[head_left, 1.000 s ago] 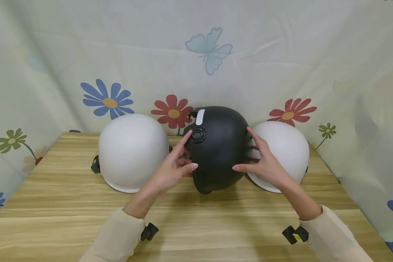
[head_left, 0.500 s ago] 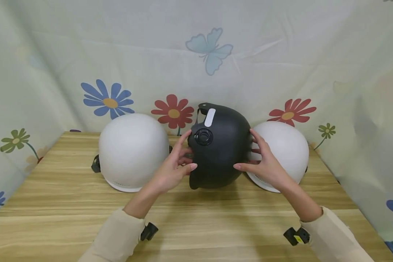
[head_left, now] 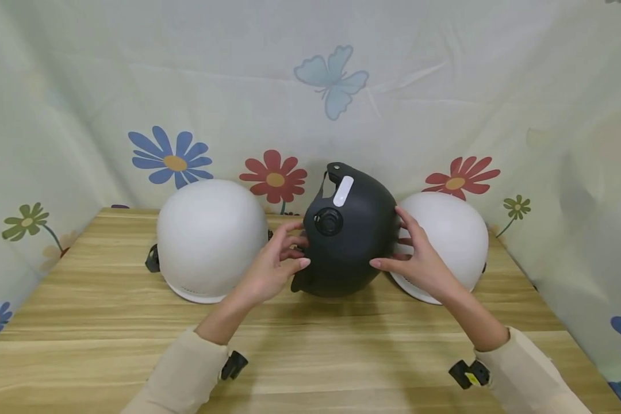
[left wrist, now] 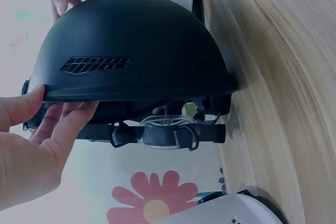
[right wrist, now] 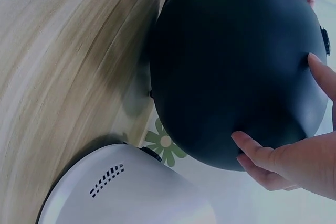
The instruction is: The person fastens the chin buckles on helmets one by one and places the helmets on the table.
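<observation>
Both hands hold a matte black helmet (head_left: pixel 362 253) between them, its shell turned sideways. My left hand (head_left: pixel 269 270) grips the rim, with the thumb outside and the fingers inside, as the left wrist view shows. My right hand (head_left: pixel 426 261) holds the rounded dome with thumb and fingers spread against it. A black round knob (head_left: pixel 328 222) and a white sticker (head_left: pixel 343 191) face me on the shell. Inside the rim, the left wrist view shows a dark strap (left wrist: pixel 205 132). Whether the helmet's lower edge touches the wooden table (head_left: pixel 331 356) I cannot tell.
One white helmet (head_left: pixel 212 241) sits dome up at the left, close to my left hand. Another white helmet (head_left: pixel 455 241) stands behind my right hand. A flower-printed cloth (head_left: pixel 419 103) hangs behind the table and at both sides.
The black helmet has turned between the hands, its knob and sticker moving right and its lower rim left. The left index finger has come down from the knob's side. Both forearms have hardly moved.
</observation>
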`<move>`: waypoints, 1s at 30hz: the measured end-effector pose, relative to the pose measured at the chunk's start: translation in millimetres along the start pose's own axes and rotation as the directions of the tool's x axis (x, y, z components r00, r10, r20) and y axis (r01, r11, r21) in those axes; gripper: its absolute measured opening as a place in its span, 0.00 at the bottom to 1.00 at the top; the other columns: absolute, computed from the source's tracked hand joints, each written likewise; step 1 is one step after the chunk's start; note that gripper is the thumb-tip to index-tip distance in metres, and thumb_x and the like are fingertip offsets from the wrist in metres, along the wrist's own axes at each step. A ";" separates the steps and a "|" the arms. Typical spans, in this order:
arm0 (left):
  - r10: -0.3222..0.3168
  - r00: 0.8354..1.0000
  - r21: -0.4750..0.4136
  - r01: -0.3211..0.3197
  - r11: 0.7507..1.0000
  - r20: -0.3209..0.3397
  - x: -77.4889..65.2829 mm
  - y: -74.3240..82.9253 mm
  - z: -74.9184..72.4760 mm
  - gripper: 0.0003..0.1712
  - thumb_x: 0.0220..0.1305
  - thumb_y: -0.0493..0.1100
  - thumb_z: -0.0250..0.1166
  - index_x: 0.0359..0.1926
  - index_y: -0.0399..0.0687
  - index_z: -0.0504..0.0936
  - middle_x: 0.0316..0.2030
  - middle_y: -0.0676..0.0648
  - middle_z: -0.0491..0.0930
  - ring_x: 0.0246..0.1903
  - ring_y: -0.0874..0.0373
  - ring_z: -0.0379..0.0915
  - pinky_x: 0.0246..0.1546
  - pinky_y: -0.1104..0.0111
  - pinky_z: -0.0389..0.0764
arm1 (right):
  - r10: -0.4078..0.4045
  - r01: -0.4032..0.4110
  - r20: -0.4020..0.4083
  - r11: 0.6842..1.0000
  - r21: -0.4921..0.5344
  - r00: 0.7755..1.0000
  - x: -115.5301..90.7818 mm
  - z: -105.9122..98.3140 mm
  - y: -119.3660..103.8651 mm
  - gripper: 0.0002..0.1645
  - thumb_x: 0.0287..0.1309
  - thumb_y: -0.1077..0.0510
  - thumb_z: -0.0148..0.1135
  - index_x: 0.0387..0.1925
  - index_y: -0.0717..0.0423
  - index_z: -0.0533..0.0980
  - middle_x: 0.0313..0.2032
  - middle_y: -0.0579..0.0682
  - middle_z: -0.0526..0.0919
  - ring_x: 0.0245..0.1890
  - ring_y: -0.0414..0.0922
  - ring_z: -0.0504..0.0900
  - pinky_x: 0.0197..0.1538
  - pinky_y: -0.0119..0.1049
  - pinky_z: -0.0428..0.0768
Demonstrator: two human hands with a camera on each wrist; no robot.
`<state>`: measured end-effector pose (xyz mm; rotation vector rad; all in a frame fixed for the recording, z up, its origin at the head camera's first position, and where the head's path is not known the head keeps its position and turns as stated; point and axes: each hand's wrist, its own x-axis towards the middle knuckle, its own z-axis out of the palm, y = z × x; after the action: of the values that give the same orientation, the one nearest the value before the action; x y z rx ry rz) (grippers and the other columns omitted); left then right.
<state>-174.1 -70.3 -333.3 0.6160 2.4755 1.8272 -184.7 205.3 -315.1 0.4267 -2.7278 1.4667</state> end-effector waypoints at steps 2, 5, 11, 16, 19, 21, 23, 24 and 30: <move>0.008 1.000 0.022 -0.008 1.000 -0.006 0.0 -1.3 0.5 0.33 0.59 0.32 0.61 0.63 0.49 0.59 0.51 0.42 0.73 0.46 0.50 0.72 0.47 0.59 0.74 | 0.003 -0.003 0.002 1.000 0.000 1.000 -0.1 -0.3 0.3 0.62 0.43 0.48 0.72 0.71 0.45 0.41 0.65 0.58 0.49 0.59 0.59 0.60 0.53 0.51 0.70; 0.025 1.000 0.056 -0.026 0.998 0.006 -0.8 -2.6 1.8 0.31 0.59 0.33 0.61 0.62 0.50 0.61 0.49 0.44 0.74 0.45 0.52 0.72 0.45 0.60 0.75 | 0.011 -0.011 0.009 1.000 -0.001 1.000 -0.2 0.0 0.9 0.61 0.44 0.48 0.72 0.70 0.47 0.42 0.65 0.58 0.49 0.58 0.59 0.60 0.54 0.51 0.70; 0.105 0.994 0.083 -0.106 0.991 0.010 -1.4 -4.0 3.2 0.27 0.58 0.33 0.62 0.58 0.46 0.66 0.46 0.44 0.77 0.41 0.52 0.75 0.42 0.60 0.76 | 0.020 -0.020 0.013 1.000 -0.009 1.000 -1.0 2.2 1.8 0.60 0.44 0.48 0.72 0.70 0.50 0.44 0.65 0.58 0.50 0.58 0.59 0.61 0.54 0.51 0.70; 0.113 0.994 0.065 -0.112 0.992 -0.009 -0.2 -5.0 2.5 0.23 0.57 0.33 0.63 0.54 0.43 0.70 0.46 0.43 0.77 0.42 0.52 0.75 0.44 0.61 0.76 | 0.020 -0.020 0.018 1.000 -0.019 1.000 -1.5 1.4 0.8 0.59 0.44 0.48 0.71 0.70 0.49 0.45 0.66 0.57 0.50 0.58 0.59 0.61 0.53 0.51 0.71; 0.104 0.995 0.058 -0.103 0.993 -0.011 0.7 -6.1 2.6 0.20 0.58 0.33 0.63 0.52 0.42 0.72 0.47 0.44 0.76 0.42 0.52 0.75 0.44 0.62 0.76 | 0.015 -0.014 0.023 0.999 -0.031 1.000 -1.2 -0.1 -0.8 0.58 0.45 0.47 0.70 0.70 0.47 0.45 0.66 0.57 0.49 0.58 0.59 0.61 0.53 0.51 0.71; 0.092 0.996 0.059 -0.091 0.994 -0.015 1.2 -6.0 2.9 0.18 0.57 0.34 0.63 0.50 0.41 0.73 0.47 0.44 0.77 0.41 0.52 0.75 0.43 0.62 0.76 | 0.007 -0.007 0.026 0.999 -0.033 1.000 -0.8 -1.1 -2.2 0.57 0.45 0.47 0.70 0.70 0.46 0.46 0.66 0.57 0.48 0.59 0.59 0.60 0.53 0.51 0.71; 0.078 0.997 0.059 -0.076 0.995 -0.016 1.3 -6.1 3.1 0.17 0.58 0.35 0.63 0.49 0.41 0.75 0.47 0.44 0.77 0.41 0.52 0.75 0.42 0.62 0.76 | -0.003 0.004 0.028 0.999 -0.032 1.000 -0.2 -1.9 -3.9 0.57 0.45 0.47 0.70 0.70 0.45 0.46 0.66 0.57 0.48 0.59 0.59 0.60 0.53 0.51 0.71; 0.069 0.997 0.056 -0.067 0.996 -0.018 1.3 -6.0 3.3 0.16 0.57 0.35 0.63 0.48 0.41 0.75 0.47 0.44 0.77 0.42 0.52 0.75 0.42 0.62 0.76 | -0.008 0.009 0.029 0.999 -0.033 1.000 0.1 -2.2 -4.8 0.56 0.45 0.47 0.70 0.70 0.44 0.46 0.66 0.57 0.48 0.59 0.59 0.59 0.53 0.51 0.71; 0.012 0.999 0.051 -0.010 0.999 -0.035 0.7 -4.1 5.6 0.17 0.56 0.37 0.65 0.48 0.43 0.77 0.46 0.47 0.78 0.43 0.53 0.74 0.44 0.61 0.76 | -0.036 0.037 0.026 0.998 -0.045 0.999 0.9 -4.4 -9.6 0.55 0.46 0.49 0.70 0.70 0.45 0.48 0.65 0.57 0.49 0.60 0.59 0.57 0.54 0.50 0.69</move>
<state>-174.8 -66.0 -338.8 0.6058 2.5529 1.7995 -183.7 203.7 -304.7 0.4941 -2.7519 1.3971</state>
